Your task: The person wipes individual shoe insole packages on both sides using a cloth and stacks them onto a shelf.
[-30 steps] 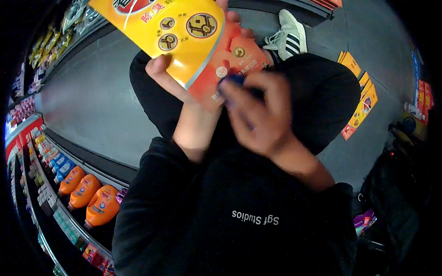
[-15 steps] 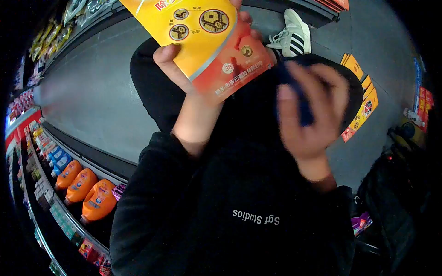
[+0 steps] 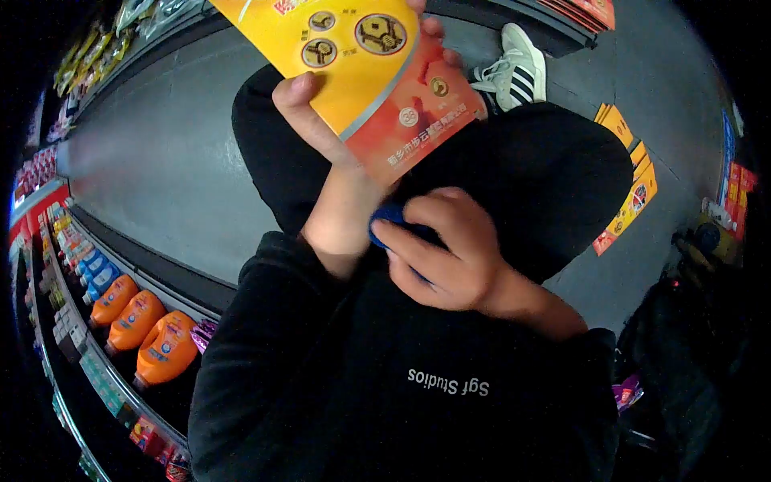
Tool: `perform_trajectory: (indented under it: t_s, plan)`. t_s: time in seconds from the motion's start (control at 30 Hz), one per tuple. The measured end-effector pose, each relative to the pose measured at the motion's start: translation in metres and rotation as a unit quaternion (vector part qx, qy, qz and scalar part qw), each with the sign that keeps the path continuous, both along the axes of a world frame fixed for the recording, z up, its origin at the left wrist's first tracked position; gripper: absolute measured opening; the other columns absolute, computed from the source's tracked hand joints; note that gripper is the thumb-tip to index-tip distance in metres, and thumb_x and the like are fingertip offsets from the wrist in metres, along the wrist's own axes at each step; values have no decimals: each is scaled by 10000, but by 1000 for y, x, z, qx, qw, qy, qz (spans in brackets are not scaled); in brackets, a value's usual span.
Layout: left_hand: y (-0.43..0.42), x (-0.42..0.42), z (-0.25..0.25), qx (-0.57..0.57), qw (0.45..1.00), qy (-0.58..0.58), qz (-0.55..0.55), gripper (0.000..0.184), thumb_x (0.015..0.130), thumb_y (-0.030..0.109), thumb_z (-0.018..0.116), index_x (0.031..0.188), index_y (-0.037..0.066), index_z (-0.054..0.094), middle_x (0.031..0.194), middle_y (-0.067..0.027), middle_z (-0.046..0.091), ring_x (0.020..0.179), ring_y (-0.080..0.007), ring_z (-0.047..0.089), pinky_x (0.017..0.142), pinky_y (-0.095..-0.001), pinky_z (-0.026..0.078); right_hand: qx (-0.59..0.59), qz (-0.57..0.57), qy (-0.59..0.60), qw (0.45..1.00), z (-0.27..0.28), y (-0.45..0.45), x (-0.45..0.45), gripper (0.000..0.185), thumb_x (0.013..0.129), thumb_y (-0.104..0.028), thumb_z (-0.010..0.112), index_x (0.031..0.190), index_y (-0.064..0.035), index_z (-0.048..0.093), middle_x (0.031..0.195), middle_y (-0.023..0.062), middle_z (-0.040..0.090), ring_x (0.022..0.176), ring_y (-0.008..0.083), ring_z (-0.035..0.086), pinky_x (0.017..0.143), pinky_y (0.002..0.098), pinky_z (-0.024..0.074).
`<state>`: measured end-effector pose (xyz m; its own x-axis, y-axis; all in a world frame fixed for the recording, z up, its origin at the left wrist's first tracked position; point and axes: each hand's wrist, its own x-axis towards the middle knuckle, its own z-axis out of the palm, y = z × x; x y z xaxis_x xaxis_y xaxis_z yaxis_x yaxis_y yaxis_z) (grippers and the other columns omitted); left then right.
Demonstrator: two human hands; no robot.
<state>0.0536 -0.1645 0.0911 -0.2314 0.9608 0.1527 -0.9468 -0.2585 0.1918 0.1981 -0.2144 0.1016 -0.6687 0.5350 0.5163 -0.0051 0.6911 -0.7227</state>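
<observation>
A yellow and red printed packet [image 3: 361,72] is tilted over my lap, its top cut off by the frame's upper edge. My left hand [image 3: 321,136] is closed on it from beneath, with the thumb at its left edge and fingertips showing past its right edge. Below the packet, my right hand [image 3: 450,253] is closed round a bunched dark blue cloth [image 3: 387,223], close beside my left wrist. The cloth is apart from the packet, and most of it is hidden by my fingers.
Similar yellow packets [image 3: 634,189] lie on the grey floor [image 3: 161,169] at the right. Shelves at the left hold orange bottles [image 3: 166,349] and blue bottles [image 3: 100,275]. A shoe [image 3: 518,72] is beyond my knees. A dark bag [image 3: 675,345] is at the right.
My right hand with the blue cloth has gone from the packet's lower edge out to the right, then back left and down beside my left wrist. The packet has shifted slightly right.
</observation>
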Motion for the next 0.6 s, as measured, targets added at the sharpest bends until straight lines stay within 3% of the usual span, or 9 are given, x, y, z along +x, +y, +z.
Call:
perform_trajectory:
  t_s: [0.07,0.13,0.23,0.27,0.33,0.4,0.47,0.6]
  plan:
    - [-2,0,0,3,1000,0,-6,818,678,425,576,1317,-13,315,1256,-250,419,1077,-361,464,921,-476,392,65,-31,25,997,13,8,7,394,653,-60,683,1036,2,612,910,102,521,754,266,538,594,358,434]
    - [0,3,0,13,1000,2,-16,819,682,413,583,1321,-19,309,1267,-255,414,1079,-361,465,926,-475,390,57,-105,-11,993,20,17,1,448,620,-5,690,1062,-52,638,890,95,507,772,241,506,640,338,425]
    - [7,3,-2,57,998,7,-35,821,688,395,594,1326,-28,299,1283,-264,406,1083,-361,466,934,-474,388,58,-78,-23,995,1,8,-8,440,610,2,687,1045,-44,640,883,91,505,732,247,504,627,345,424]
    - [9,0,-3,82,996,1,-35,821,690,389,597,1328,-31,296,1288,-266,404,1084,-361,466,937,-473,387,11,-38,-57,998,5,4,1,429,605,-7,688,1030,-42,645,873,93,500,716,250,502,623,350,424]
    - [3,-2,5,-37,999,7,5,841,674,387,604,1329,-36,291,1283,-272,407,1079,-368,469,933,-467,395,21,-33,-46,998,10,5,7,422,604,-16,689,1023,-47,649,864,89,497,721,240,498,631,348,425]
    - [-1,1,18,-24,996,-80,-19,835,667,369,606,1326,-38,295,1271,-275,416,1077,-374,470,921,-467,411,59,-78,-8,995,26,13,8,440,611,-18,685,1048,-54,644,885,86,495,749,236,494,654,342,422]
    - [5,-2,1,-32,994,106,-10,817,671,345,601,1329,-32,298,1270,-275,421,1084,-377,468,911,-472,421,82,-105,-36,991,32,22,-2,450,638,-15,682,1083,-60,633,926,91,491,789,238,492,674,335,413]
    - [5,0,1,-41,996,80,9,815,663,343,599,1327,-29,307,1260,-270,430,1081,-376,469,912,-464,425,111,-81,-67,988,7,13,0,433,637,-5,676,1066,-42,633,921,109,487,774,246,500,645,325,417]
